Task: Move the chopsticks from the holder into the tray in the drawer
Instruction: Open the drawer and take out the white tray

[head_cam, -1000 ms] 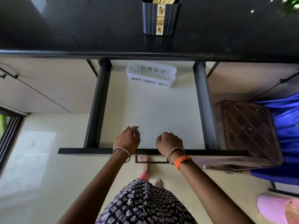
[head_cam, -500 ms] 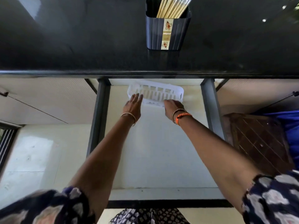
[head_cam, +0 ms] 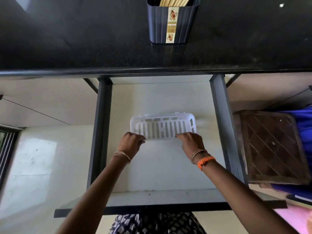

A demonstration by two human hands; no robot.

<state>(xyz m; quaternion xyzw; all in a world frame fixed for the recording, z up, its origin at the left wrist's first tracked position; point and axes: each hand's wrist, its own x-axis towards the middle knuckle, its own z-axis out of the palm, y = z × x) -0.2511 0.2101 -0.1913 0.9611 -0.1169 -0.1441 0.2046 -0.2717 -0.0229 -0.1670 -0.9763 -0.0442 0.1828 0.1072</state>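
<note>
1. tray [head_cam: 163, 128]: white slotted plastic, lying near the middle of the open drawer [head_cam: 101, 132], tilted so its slotted base faces the viewer; held by its near edge at both ends, likely so it can be positioned where the reach from the counter is short.
2. left hand [head_cam: 130, 143]: fingers curled round the tray's near-left corner, gripping it.
3. right hand [head_cam: 191, 142]: fingers curled over the near edge toward the tray's right end, gripping it; the two-point hold keeps the light tray from twisting.
4. chopsticks [head_cam: 173, 1]: pale wooden bundle, standing upright in the holder [head_cam: 172, 22], none yet moved; only the lower lengths show, the tops are cut off by the frame.
5. holder: dark ribbed tub with a decorated label, on the black counter [head_cam: 67, 39] at the far side, directly beyond the drawer, well apart from the tray.
6. status, by judgement: preparation stage; the tray must be laid flat before any chopsticks go in.
7. beside the drawer, right: a brown wooden stool [head_cam: 270, 146] with a diamond pattern.
</note>
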